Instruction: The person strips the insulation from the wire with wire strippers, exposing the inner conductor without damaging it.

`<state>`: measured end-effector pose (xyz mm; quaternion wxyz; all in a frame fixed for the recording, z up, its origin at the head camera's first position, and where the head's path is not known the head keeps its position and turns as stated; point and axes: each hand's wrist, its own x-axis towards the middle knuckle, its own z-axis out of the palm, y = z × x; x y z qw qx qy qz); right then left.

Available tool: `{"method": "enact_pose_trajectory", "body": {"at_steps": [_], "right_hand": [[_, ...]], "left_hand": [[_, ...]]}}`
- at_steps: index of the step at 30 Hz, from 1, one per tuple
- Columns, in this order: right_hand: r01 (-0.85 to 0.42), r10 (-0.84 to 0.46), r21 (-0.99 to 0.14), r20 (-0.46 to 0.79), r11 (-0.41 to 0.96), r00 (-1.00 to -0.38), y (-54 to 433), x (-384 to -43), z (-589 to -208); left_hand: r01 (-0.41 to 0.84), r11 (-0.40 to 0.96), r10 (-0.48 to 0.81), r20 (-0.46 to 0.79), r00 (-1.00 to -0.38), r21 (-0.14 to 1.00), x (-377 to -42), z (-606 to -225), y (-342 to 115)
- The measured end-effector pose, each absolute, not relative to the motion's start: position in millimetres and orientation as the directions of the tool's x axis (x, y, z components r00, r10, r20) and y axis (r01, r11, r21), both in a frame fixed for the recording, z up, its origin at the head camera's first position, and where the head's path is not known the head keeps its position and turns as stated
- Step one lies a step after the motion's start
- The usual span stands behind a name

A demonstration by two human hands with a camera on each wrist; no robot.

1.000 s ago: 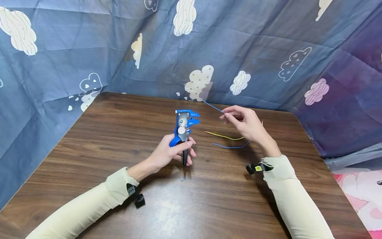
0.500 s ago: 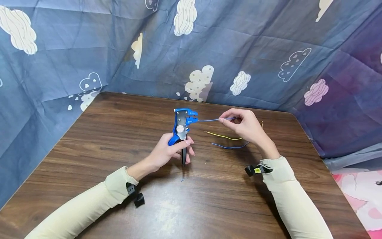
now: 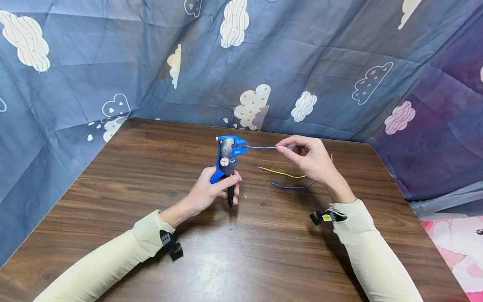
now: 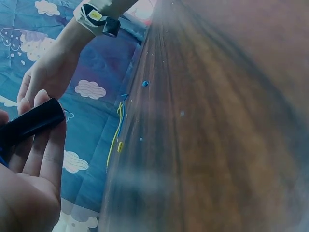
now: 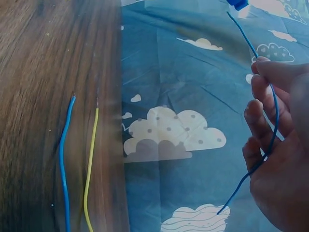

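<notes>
My left hand [image 3: 216,186] grips the handles of a blue and grey wire stripper [image 3: 226,153], held upright above the table with its jaws facing right. The black handle [image 4: 34,121] lies across the fingers in the left wrist view. Between thumb and index finger, my right hand [image 3: 313,157] pinches a blue wire [image 3: 262,147]. Its left end is right at the mouth of the stripper; the rest runs back across the palm, as the right wrist view shows. Below the right hand lie a yellow wire [image 3: 281,172] and a second blue wire [image 3: 290,187], with bare ends.
Small scraps lie on the wooden table [image 3: 132,180]: a yellow piece [image 3: 245,196] near the left hand and a blue piece [image 3: 231,229] closer to the front. A dark blue curtain [image 3: 203,92] with cloud prints hangs along the back edge.
The right hand has swung the blue wire's tip down to the stripper and up to its mouth. The stripper has shifted slightly left and up. The yellow scrap has come into view beside the left fingers.
</notes>
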<state>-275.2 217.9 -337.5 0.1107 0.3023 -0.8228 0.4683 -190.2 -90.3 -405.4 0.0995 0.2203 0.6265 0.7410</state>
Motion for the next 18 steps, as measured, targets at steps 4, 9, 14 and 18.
{"method": "enact_pose_trajectory", "body": {"at_steps": [4, 9, 14, 18], "right_hand": [[-0.617, -0.399, -0.702, 0.483, 0.354, -0.779, 217.2, -271.2, -332.6], [-0.632, -0.412, -0.696, 0.494, 0.341, -0.766, 218.9, -267.9, -328.4], [-0.627, -0.427, -0.708, 0.481, 0.326, -0.766, 219.2, -266.6, -326.9], [-0.628, -0.443, -0.718, 0.479, 0.298, -0.758, 218.6, -267.8, -327.7]], "left_hand": [[0.133, -0.202, 0.423, 0.209, -0.882, 0.970, -190.2, -404.4, -90.9], [0.147, -0.200, 0.432, 0.222, -0.874, 0.969, -190.3, -404.0, -91.4], [0.156, -0.198, 0.449, 0.231, -0.863, 0.968, -189.7, -403.9, -91.0], [0.176, -0.208, 0.461, 0.255, -0.850, 0.962, -188.3, -402.2, -90.6]]}}
